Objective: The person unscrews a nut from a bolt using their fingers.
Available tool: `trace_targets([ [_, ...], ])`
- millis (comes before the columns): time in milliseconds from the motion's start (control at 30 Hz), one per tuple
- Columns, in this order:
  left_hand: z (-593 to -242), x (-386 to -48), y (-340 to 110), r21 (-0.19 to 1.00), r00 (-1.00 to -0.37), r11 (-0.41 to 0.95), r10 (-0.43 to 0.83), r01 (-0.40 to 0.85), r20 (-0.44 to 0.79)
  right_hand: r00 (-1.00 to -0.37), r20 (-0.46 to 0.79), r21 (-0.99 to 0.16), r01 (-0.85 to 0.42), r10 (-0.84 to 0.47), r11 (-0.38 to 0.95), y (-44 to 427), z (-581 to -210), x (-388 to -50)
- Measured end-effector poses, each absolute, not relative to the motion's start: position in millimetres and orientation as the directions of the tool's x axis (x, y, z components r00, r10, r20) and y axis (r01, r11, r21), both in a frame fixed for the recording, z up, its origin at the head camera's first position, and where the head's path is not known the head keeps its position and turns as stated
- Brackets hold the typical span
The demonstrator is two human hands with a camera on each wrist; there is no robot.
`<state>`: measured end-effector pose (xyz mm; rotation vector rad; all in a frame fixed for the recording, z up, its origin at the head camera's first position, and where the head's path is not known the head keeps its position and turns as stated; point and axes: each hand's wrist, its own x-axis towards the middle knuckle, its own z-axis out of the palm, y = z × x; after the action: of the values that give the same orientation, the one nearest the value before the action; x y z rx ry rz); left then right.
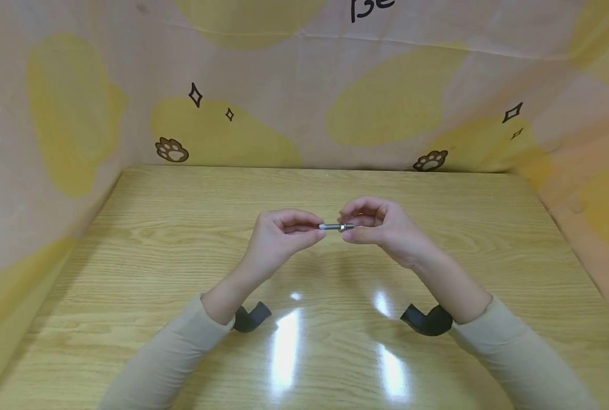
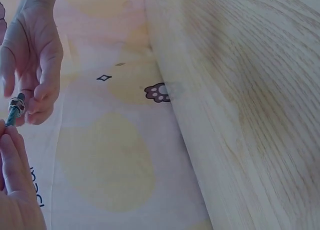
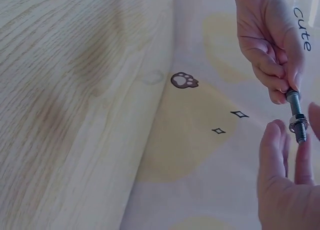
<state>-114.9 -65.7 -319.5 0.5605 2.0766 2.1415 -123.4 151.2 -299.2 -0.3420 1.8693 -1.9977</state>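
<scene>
A left hand (image 1: 271, 242) pinched a bolt (image 1: 331, 226) by its head at the center of the frame as the right hand (image 1: 391, 230), its fingers loosely parted, curved around the nut (image 1: 342, 227)

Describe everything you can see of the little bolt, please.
The bolt looks like silvery-grey metal: a slim, threaded shank with a wider head at one end and a shiny nut near the other. In the head view it lies roughly level above the wooden table. The left hand pinches it at the head; the right hand surrounds the nut end, though contact there is unclear.
</scene>
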Motion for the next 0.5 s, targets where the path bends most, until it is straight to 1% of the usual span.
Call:
trace_targets([
  [267,-318.8,-115.0,-67.1,0.983,-0.93,-0.054,0.317,0.177,0.185,-0.915,-0.171,-0.985,0.157,-0.364,0.067,144.6,-296.0,-122.8],
  [500,-317.5,-115.8,-66.7,0.981,-0.928,-0.061,0.32,0.182,0.192,-0.914,-0.151,-0.988,0.142,-0.376,0.054,145.6,-295.2,-123.9],
])
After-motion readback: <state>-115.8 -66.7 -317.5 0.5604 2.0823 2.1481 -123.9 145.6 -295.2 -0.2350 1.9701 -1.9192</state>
